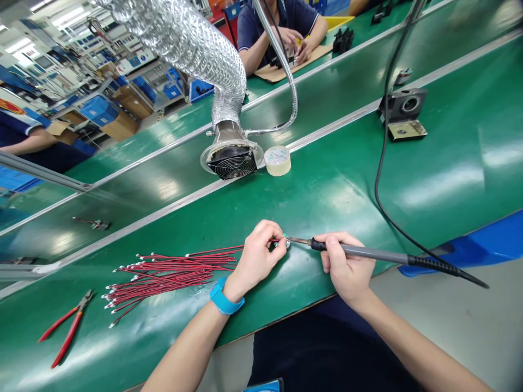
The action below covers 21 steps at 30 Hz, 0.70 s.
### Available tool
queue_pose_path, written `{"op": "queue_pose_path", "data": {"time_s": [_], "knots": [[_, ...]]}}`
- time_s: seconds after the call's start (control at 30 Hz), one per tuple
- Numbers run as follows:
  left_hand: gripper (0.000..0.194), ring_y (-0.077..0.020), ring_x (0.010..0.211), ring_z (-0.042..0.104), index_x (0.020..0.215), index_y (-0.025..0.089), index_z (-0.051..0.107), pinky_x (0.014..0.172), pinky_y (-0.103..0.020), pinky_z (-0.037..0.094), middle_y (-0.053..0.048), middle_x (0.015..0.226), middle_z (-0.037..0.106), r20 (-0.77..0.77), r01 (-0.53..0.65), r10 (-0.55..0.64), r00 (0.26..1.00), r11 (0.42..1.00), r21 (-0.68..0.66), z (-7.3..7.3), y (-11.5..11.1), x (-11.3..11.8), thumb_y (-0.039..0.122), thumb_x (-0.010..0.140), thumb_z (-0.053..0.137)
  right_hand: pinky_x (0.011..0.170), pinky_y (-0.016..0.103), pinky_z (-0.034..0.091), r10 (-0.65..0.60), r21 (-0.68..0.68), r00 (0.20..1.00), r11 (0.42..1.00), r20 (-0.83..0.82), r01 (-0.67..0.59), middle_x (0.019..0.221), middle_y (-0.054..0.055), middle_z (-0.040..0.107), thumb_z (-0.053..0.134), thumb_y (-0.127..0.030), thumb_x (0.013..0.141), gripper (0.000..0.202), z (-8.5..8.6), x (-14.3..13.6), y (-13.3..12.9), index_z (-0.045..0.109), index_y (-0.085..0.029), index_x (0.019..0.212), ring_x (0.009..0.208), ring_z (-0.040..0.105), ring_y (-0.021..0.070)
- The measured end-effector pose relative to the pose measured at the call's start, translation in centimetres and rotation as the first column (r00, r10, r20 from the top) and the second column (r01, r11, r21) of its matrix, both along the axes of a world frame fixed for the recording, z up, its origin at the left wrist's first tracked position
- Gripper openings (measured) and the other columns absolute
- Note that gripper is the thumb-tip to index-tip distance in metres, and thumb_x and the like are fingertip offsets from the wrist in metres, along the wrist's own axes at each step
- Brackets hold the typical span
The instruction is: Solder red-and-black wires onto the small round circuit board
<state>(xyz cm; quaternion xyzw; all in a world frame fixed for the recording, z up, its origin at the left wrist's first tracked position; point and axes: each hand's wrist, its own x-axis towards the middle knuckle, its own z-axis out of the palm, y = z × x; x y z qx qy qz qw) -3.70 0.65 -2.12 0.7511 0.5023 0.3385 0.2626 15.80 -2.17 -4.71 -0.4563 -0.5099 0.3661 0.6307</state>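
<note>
My right hand grips a soldering iron by its dark grip, the tip pointing left. That tip meets a small round metal part, too small to make out fully, at the fingertips of my left hand. The left thumb and fingers are pinched on a red-and-black wire at this part. A blue band circles my left wrist. Left of that hand lies a loose bundle of red-and-black wires with white connectors at their far ends.
Red-handled cutters lie at the left. A fume fan on a foil duct hangs beyond my hands, beside a tape roll. A soldering iron stand is at back right; a black cable crosses the right side. A co-worker sits opposite.
</note>
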Motion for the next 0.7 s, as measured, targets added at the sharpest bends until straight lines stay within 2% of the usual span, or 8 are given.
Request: {"op": "queue_pose_path", "data": {"time_s": [0.27,0.53,0.63,0.7], "knots": [[0.014,-0.0135,0.082,0.056,0.082,0.019,0.06,0.071,-0.026,0.044,-0.003,0.094,0.063,-0.003,-0.004,0.004,1.0,1.0,0.018,0.2,0.0,0.2,0.013,0.092,0.066,0.037,0.021,0.036,-0.071,0.019,0.994,0.997,-0.078,0.073,0.049,-0.005,0.05,0.056,-0.031,0.106,0.027,0.3,-0.2,-0.1,0.072,-0.015,0.092,0.037,0.047,0.0098],[0.015,-0.0141,0.082,0.056,0.08,0.02,0.059,0.072,-0.027,0.045,-0.003,0.093,0.063,-0.006,0.003,-0.003,1.0,1.0,0.016,0.2,0.1,0.2,0.012,0.091,0.065,0.037,0.022,0.036,-0.097,0.005,0.994,0.995,-0.054,0.098,0.049,-0.005,0.05,0.057,-0.036,0.106,0.028,0.3,-0.3,0.0,0.071,-0.016,0.092,0.037,0.047,0.0108],[0.014,-0.0142,0.082,0.056,0.08,0.02,0.057,0.073,-0.027,0.045,-0.003,0.093,0.062,-0.011,-0.004,0.004,1.0,1.0,0.028,0.2,0.1,0.3,0.012,0.09,0.064,0.043,0.023,0.042,-0.08,0.003,0.996,0.997,0.049,0.079,0.054,-0.004,0.054,0.056,-0.038,0.107,0.028,0.5,0.3,0.7,0.072,-0.017,0.098,0.042,0.05,0.0112],[0.014,-0.0149,0.082,0.057,0.081,0.02,0.055,0.074,-0.028,0.046,-0.003,0.091,0.062,-0.014,0.002,-0.001,1.0,0.999,0.049,0.1,0.0,0.4,0.012,0.09,0.062,0.053,0.027,0.049,-0.084,0.004,0.975,0.996,0.205,0.085,0.063,-0.001,0.062,0.056,-0.043,0.107,0.03,1.0,1.2,2.0,0.074,-0.019,0.105,0.05,0.057,0.013]]}}
